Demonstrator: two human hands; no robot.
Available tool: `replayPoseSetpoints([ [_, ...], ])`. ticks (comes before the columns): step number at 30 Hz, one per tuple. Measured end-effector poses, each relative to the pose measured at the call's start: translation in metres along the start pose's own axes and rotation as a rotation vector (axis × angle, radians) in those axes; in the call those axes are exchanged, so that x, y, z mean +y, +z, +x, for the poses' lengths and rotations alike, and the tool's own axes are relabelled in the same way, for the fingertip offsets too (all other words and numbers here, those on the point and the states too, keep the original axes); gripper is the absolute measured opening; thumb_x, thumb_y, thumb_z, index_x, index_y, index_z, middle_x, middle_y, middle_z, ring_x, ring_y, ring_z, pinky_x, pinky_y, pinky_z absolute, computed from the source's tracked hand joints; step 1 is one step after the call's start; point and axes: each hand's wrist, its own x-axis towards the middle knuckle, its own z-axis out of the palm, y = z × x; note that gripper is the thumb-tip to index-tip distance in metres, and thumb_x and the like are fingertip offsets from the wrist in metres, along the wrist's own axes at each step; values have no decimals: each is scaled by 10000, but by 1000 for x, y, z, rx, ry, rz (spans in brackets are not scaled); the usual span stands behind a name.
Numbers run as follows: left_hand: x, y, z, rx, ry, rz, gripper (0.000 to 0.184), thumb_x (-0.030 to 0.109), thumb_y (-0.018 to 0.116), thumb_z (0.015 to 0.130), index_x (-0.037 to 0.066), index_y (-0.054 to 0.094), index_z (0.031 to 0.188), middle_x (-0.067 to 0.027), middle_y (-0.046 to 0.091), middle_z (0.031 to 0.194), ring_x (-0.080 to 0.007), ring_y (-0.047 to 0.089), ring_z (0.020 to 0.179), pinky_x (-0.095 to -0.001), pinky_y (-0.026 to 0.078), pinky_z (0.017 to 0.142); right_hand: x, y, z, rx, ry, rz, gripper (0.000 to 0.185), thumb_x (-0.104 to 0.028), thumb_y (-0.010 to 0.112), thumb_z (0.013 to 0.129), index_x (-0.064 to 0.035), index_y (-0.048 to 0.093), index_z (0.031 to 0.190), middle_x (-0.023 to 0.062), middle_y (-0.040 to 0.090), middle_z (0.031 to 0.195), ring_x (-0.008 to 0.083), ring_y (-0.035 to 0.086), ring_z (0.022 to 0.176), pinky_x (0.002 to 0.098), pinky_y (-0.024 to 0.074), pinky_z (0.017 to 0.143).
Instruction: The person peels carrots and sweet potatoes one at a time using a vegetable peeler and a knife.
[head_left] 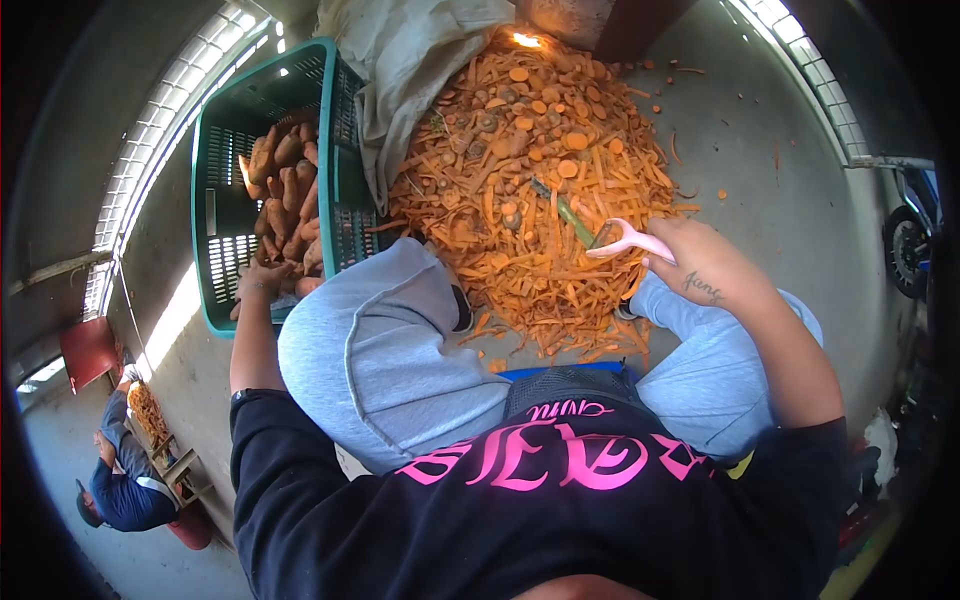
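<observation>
Just left of the heap of carrot peelings (480,200) stands a green crate (347,225) with carrots (290,190) inside. The left hand (264,280) reaches in among them, fingers partly spread (whether it grips one, I cannot tell). Over the heap's right side, the right hand (690,257) is closed around a pink peeler (632,238), and behind the crate-side edge of the heap slumps a pale sack (410,60)

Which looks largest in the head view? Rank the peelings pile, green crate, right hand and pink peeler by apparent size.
1. Peelings pile
2. Green crate
3. Right hand
4. Pink peeler, though the hand hides part of it
</observation>
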Motion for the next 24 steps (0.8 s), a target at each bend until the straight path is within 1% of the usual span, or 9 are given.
replayPoseSetpoints([
  [2, 3, -1, 4, -65, 24, 15, 869, 541, 735, 734, 28, 463, 1380, -180, 672, 1104, -285, 632, 1112, -381, 493, 963, 1, 3, 2, -6, -4, 4, 234, -217, 632, 869, -13, 556, 954, 190, 615, 887, 394, 585, 874, 478, 451, 751],
  [6, 9, -3, 8, -130, 54, 44, 870, 540, 741, 729, 27, 466, 1375, -180, 674, 1096, -287, 635, 1104, -382, 494, 960, -2, 2, 2, -40, -2, -2, 240, -214, 615, 875, 4, 568, 964, 200, 638, 868, 382, 612, 870, 476, 469, 764],
  [9, 15, -8, 10, -153, 69, 68, 870, 539, 745, 726, 25, 469, 1372, -180, 676, 1091, -288, 637, 1098, -383, 495, 959, 0, 8, 4, -67, 17, -17, 235, -215, 609, 879, -1, 569, 965, 200, 640, 881, 379, 614, 881, 477, 471, 763],
  [14, 24, -16, 11, -181, 85, 101, 871, 538, 751, 720, 23, 473, 1366, -179, 678, 1082, -290, 641, 1088, -385, 496, 956, 2, 13, 3, -73, -21, -7, 230, -219, 607, 879, -10, 574, 969, 194, 643, 882, 379, 616, 880, 480, 471, 768],
  [24, 6, -3, -12, -240, 135, 196, 873, 535, 765, 709, 20, 482, 1354, -178, 683, 1063, -293, 649, 1068, -388, 499, 951, 2, 10, 0, -62, -26, 2, 224, -215, 604, 883, -11, 577, 971, 189, 644, 876, 375, 622, 872, 481, 478, 770],
])
